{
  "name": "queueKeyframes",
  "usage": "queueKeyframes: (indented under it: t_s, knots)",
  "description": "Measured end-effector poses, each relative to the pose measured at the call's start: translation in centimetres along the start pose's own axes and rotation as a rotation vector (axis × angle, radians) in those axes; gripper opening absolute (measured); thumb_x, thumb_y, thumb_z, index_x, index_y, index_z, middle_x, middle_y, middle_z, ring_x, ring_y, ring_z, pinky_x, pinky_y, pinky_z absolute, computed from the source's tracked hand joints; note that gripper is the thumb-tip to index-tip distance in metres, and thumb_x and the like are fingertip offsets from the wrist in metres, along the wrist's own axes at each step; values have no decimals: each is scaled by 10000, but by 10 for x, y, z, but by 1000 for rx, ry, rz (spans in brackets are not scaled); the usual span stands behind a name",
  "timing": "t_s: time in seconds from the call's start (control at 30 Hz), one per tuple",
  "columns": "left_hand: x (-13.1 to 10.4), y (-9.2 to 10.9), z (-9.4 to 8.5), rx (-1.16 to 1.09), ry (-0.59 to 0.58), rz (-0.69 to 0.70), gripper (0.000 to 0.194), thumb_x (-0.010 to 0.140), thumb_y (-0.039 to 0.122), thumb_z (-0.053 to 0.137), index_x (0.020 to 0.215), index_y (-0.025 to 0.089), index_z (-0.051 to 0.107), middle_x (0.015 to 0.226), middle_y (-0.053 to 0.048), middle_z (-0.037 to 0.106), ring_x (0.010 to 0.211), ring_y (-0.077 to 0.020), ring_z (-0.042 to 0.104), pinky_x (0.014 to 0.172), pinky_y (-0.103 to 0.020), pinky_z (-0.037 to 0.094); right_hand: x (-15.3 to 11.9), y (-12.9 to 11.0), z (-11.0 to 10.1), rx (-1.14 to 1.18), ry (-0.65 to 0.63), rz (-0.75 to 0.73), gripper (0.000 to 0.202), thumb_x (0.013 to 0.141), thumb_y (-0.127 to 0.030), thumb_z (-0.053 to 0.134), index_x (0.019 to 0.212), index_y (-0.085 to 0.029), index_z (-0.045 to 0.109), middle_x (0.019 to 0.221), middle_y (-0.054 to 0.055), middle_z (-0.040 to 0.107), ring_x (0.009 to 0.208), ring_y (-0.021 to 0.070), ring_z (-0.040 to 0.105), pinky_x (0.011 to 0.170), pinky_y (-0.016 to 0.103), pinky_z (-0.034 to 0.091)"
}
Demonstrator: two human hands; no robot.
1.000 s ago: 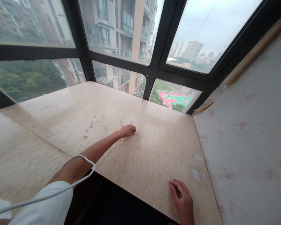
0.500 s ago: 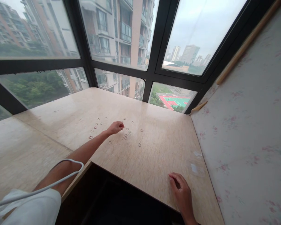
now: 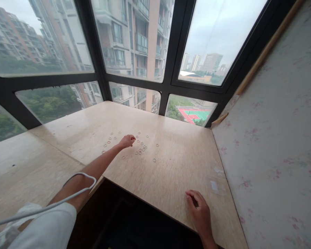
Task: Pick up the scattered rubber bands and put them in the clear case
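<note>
Since the rings (image 3: 144, 148) lie flat on the table (image 3: 182, 152), a light fingertip pinch probably works best; can't tell if the bunched left hand (image 3: 127, 141) among them grips one, or if the curled right hand (image 3: 200, 211) holds anything.

Thin little rings (image 3: 140, 151) lie scattered mid-frame over this pale streaked tabletop (image 3: 171, 183), a whitish patch (image 3: 214, 186) at right.

Dark-framed windows (image 3: 134, 41) span the left and far sides, admitting diffuse daylight. At right, a pale, floral-papered wall (image 3: 264, 155) carries wooden trim (image 3: 266, 52) along its far edge. A beige, stone-patterned ledge (image 3: 186, 148) meets the windows; a seam (image 3: 63, 150) crosses its left portion.
</note>
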State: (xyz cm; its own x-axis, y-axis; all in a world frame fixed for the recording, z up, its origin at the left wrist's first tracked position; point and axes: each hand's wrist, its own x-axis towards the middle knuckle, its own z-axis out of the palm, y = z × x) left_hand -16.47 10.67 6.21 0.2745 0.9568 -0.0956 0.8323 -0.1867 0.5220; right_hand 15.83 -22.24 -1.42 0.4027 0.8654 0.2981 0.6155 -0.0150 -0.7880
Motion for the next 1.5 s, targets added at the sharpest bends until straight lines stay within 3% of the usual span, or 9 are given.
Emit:
queueKeyframes:
  t_s: [0.23, 0.37, 0.47, 0.63, 0.8, 1.03, 1.2, 1.33, 1.5]
  knots:
    - [11, 34, 44, 87, -49, 129, 201, 750, 306, 689, 903, 177, 695, 998, -71, 684, 967, -226, 641, 820, -288, 490, 2, -6, -1, 50, 14, 47, 261, 833, -373, 530, 853, -180, 704, 929, 98, 699, 884, 241, 640, 795, 370, 520]
    - [13, 38, 51, 120, -91, 105, 174, 837, 280, 647, 952, 151, 669, 1040, -88, 652, 973, -227, 619, 838, -364, 504, 3, -8, -2, 79, 37, 55, 242, 828, -347, 526, 844, -183, 703, 908, 89, 702, 864, 232, 646, 784, 361, 524]
    - [14, 37, 47, 102, -89, 68, 276, 908, 323, 579, 1119, 146, 598, 1117, -87, 619, 959, -203, 616, 821, -399, 528, 3, -9, -3, 91, 53, 48, 236, 822, -344, 528, 838, -186, 703, 901, 87, 705, 857, 229, 647, 783, 360, 528]
    - [14, 29, 33, 6, -6, 5, 158, 881, 262, 543, 888, 139, 643, 853, -53, 693, 776, -160, 673, 678, -241, 519, 2, -10, -3, 102, 37, 47, 228, 822, -338, 531, 836, -188, 702, 907, 87, 703, 867, 230, 645, 794, 363, 526]
    - [8, 7, 7, -57, 58, -91, 139, 853, 242, 552, 895, 129, 622, 826, -74, 704, 668, -140, 678, 591, -207, 506, 1, -8, -3, 115, 23, 61, 232, 829, -341, 526, 845, -184, 696, 916, 89, 699, 880, 231, 644, 797, 362, 526]
    - [-7, -23, -11, -9, 169, -155, 505, 836, 293, 568, 1299, 138, 442, 1281, -208, 538, 844, -198, 683, 677, -298, 545, 2, -7, -3, 123, 40, 61, 237, 828, -349, 531, 841, -186, 703, 913, 91, 703, 880, 233, 645, 806, 371, 527]
    - [-18, -14, 9, 80, 103, 27, 439, 797, 328, 602, 1203, 163, 570, 1238, -134, 566, 967, -224, 626, 873, -342, 480, 2, -6, -3, 106, 45, 65, 241, 824, -362, 539, 838, -189, 706, 922, 92, 703, 889, 238, 646, 814, 373, 526]
    - [-24, 8, 33, 105, -2, 177, 371, 727, 380, 670, 1036, 175, 657, 1036, -92, 648, 914, -233, 624, 829, -323, 473, 1, -5, -3, 92, 34, 64, 238, 825, -356, 540, 847, -186, 706, 927, 91, 702, 887, 235, 645, 809, 367, 527]
    - [-33, 21, 49, 111, -35, 248, 242, 767, 253, 574, 973, 157, 656, 911, -88, 671, 872, -229, 626, 782, -317, 466, 1, -6, -3, 79, 29, 72, 233, 828, -348, 534, 846, -185, 701, 929, 93, 699, 885, 237, 640, 809, 375, 524]
